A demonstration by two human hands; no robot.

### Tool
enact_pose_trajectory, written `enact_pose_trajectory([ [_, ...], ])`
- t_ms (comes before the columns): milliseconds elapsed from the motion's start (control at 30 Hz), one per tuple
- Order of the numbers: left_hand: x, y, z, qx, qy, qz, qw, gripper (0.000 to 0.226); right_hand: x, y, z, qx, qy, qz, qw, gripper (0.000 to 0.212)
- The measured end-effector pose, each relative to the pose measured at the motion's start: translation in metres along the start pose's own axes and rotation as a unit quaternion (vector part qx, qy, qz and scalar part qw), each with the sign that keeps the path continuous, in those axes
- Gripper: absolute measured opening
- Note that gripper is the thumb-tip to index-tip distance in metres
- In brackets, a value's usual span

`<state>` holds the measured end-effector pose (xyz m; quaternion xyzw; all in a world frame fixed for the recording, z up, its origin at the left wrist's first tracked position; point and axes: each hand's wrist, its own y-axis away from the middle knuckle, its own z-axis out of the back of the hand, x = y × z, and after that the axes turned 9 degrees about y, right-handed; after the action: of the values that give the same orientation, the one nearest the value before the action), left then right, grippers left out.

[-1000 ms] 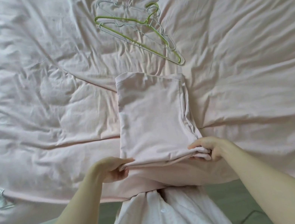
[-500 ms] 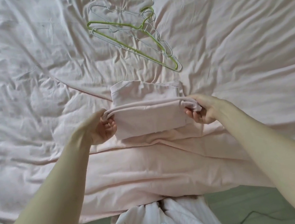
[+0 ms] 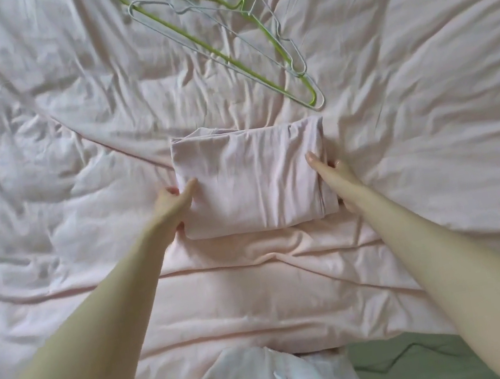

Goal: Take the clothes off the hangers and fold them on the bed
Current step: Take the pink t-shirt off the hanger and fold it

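Note:
A pale pink garment point(image 3: 253, 178) lies folded into a compact rectangle in the middle of the bed point(image 3: 431, 124). My left hand point(image 3: 174, 204) grips its left edge, thumb on top and fingers tucked underneath. My right hand point(image 3: 332, 173) grips the right edge the same way. Beyond the garment, a green hanger point(image 3: 202, 42) and a white wire hanger point(image 3: 280, 37) lie overlapped on the quilt with nothing hanging on them.
The wrinkled pink quilt covers the whole bed. Its near edge point(image 3: 240, 368) hangs just in front of my body, with green floor point(image 3: 422, 359) below it. The hangers lie close behind the folded garment.
Both hands lifted the garment's near edge and carried it away from me over the far half, making it half as long. The hands now sit at its two sides.

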<state>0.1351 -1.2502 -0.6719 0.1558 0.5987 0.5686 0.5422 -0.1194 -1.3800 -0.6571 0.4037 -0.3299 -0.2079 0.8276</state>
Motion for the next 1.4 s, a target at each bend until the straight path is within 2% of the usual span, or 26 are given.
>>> enact_pose_trajectory([
  [100, 0.015, -0.001, -0.008, 0.014, 0.038, -0.009, 0.999, 0.049, -0.01, -0.002, -0.009, 0.035, -0.028, -0.009, 0.999, 0.077],
  [200, 0.014, 0.003, -0.011, 0.024, 0.059, -0.017, 0.998, 0.049, -0.008, -0.008, -0.01, 0.074, -0.068, -0.031, 0.994, 0.076],
  [300, 0.016, 0.022, -0.007, 0.014, 0.05, -0.022, 0.998, 0.031, -0.008, -0.001, -0.006, 0.16, -0.059, -0.052, 0.984, 0.049],
  [400, 0.041, 0.053, 0.011, 0.007, 0.061, -0.003, 0.998, 0.031, -0.01, 0.022, -0.004, 0.221, -0.013, -0.059, 0.973, 0.028],
  [533, 0.096, 0.098, 0.031, -0.002, 0.139, -0.014, 0.99, 0.029, -0.012, 0.058, -0.015, 0.265, 0.067, -0.052, 0.961, 0.014],
  [633, 0.148, 0.137, 0.055, -0.057, 0.218, -0.012, 0.974, 0.032, -0.004, 0.099, -0.044, 0.285, 0.16, -0.012, 0.945, 0.008],
  [767, 0.236, 0.193, 0.104, -0.121, 0.37, -0.026, 0.921, 0.032, 0.006, 0.171, -0.113, 0.34, 0.289, 0.082, 0.891, 0.015],
  [900, 0.322, 0.245, 0.137, -0.204, 0.455, -0.03, 0.866, 0.031, -0.007, 0.244, -0.181, 0.388, 0.353, 0.156, 0.837, 0.013],
  [1000, 0.402, 0.291, 0.151, -0.264, 0.511, -0.011, 0.818, 0.043, -0.043, 0.304, -0.244, 0.397, 0.427, 0.2, 0.787, 0.019],
  [1200, 0.558, 0.382, 0.165, -0.359, 0.59, 0.043, 0.722, 0.053, -0.162, 0.421, -0.358, 0.411, 0.568, 0.24, 0.671, 0.033],
  [1367, 0.692, 0.45, 0.165, -0.408, 0.649, 0.094, 0.636, 0.062, -0.289, 0.505, -0.439, 0.439, 0.637, 0.254, 0.581, 0.044],
  [1400, 0.705, 0.456, 0.165, -0.41, 0.652, 0.102, 0.63, 0.061, -0.304, 0.513, -0.449, 0.436, 0.643, 0.261, 0.573, 0.048],
])
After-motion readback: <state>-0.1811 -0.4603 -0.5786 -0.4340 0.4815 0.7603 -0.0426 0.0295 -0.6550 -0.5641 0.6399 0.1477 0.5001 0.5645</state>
